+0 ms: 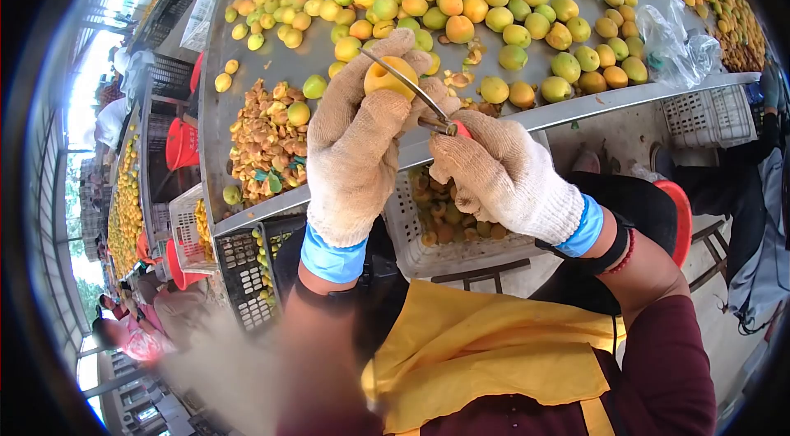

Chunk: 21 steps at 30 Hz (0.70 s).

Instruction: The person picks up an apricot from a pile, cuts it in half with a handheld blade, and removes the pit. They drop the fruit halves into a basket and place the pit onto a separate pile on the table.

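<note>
My left hand [358, 127], in a stained white knit glove, is closed around a smooth yellow apricot [390, 76]. In my right hand [510, 168], gloved the same way, is a red-handled knife [420, 93] with a long, thin, slightly curved metal blade. That blade crosses over the face of the apricot, and a short metal stub shows beside its base. Both hands are raised over the near edge of the metal table [329, 197]. Left of my left hand lies a heap of orange-brown peel scraps [262, 135].
Many yellow, orange and green apricots [461, 4] cover the table, with a clear plastic bag [676, 45] at right. Below the edge sits a white crate [411, 230] of fruit, beside a black crate [247, 259]. Red buckets [182, 144] and other people [136, 333] are at left.
</note>
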Available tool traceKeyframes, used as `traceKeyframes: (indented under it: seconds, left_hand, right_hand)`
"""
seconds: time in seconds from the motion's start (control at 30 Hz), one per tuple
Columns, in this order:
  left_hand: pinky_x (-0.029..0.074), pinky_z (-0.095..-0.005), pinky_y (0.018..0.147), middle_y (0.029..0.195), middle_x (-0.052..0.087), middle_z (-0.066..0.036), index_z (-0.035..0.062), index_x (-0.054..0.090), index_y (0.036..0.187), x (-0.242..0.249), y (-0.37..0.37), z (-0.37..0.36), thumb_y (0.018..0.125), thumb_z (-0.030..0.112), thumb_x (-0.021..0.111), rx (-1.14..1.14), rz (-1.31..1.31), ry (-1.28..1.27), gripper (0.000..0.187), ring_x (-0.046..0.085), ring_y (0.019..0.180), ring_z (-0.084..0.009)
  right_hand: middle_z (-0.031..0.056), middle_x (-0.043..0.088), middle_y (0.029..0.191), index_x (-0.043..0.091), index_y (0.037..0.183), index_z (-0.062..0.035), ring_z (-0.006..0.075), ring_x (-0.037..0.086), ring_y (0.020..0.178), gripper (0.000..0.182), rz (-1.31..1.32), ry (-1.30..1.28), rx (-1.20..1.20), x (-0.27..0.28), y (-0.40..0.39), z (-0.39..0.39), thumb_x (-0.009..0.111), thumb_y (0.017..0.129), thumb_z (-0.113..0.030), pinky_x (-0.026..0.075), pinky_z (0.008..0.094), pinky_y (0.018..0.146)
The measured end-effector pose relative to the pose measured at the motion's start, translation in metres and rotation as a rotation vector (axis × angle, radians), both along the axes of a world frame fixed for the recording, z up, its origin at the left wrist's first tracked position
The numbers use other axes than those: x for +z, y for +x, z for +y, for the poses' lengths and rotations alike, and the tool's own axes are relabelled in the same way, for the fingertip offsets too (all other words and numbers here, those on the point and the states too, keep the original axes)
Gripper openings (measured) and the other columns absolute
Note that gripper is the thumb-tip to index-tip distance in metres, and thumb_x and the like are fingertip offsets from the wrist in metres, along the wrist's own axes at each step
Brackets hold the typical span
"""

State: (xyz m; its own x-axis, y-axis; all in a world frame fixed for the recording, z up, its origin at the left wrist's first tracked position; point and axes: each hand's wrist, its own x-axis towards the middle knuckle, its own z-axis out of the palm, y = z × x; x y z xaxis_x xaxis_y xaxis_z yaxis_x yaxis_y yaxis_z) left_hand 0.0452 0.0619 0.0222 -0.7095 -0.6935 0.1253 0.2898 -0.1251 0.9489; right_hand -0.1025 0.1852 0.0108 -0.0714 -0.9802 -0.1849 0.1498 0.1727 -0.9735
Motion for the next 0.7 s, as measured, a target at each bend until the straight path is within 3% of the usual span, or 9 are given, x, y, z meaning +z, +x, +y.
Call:
traceKeyframes:
  seconds: [0.23, 0.4, 0.57, 0.7]
  left_hand:
    - [0.055, -0.0389, 0.100, 0.133, 0.064, -0.016, -0.0096, 0.040, 0.153, 0.004, 0.004, 0.005, 0.101, 0.029, 0.067, 0.110, -0.173, -0.224, 0.070, 0.068, 0.114, -0.0265]
    - [0.052, -0.0357, 0.097, 0.127, 0.066, -0.016, -0.0108, 0.039, 0.154, 0.006, 0.001, 0.007, 0.101, 0.026, 0.065, 0.074, -0.097, -0.116, 0.069, 0.066, 0.116, -0.0256]
    - [0.052, -0.0343, 0.092, 0.123, 0.068, -0.017, -0.0114, 0.037, 0.154, 0.002, 0.005, 0.002, 0.101, 0.030, 0.066, 0.051, -0.118, -0.159, 0.073, 0.065, 0.117, -0.0251]
    - [0.055, -0.0411, 0.099, 0.132, 0.064, -0.019, -0.0097, 0.036, 0.155, -0.003, 0.004, 0.000, 0.101, 0.035, 0.068, 0.037, 0.000, -0.052, 0.077, 0.066, 0.118, -0.0270]
  right_hand:
    - [0.0004, 0.064, 0.078, 0.065, 0.109, -0.0034, 0.0043, 0.052, 0.057, 0.035, -0.139, -0.019, -0.039, -0.007, 0.005, 0.000, 0.057, 0.107, -0.038, 0.044, 0.0211, 0.051]
    - [0.0018, 0.064, 0.078, 0.065, 0.105, -0.0036, 0.0042, 0.053, 0.057, 0.038, -0.154, 0.119, -0.048, 0.002, -0.006, -0.004, 0.054, 0.109, -0.040, 0.044, 0.0206, 0.050]
    - [0.0029, 0.065, 0.081, 0.063, 0.105, -0.0039, 0.0046, 0.052, 0.056, 0.038, -0.169, 0.036, -0.054, -0.006, -0.001, -0.003, 0.052, 0.110, -0.040, 0.043, 0.0207, 0.048]
    - [0.0032, 0.066, 0.085, 0.062, 0.108, -0.0059, 0.0047, 0.052, 0.057, 0.036, -0.236, 0.043, -0.065, 0.002, 0.005, 0.000, 0.053, 0.109, -0.040, 0.042, 0.0208, 0.047]
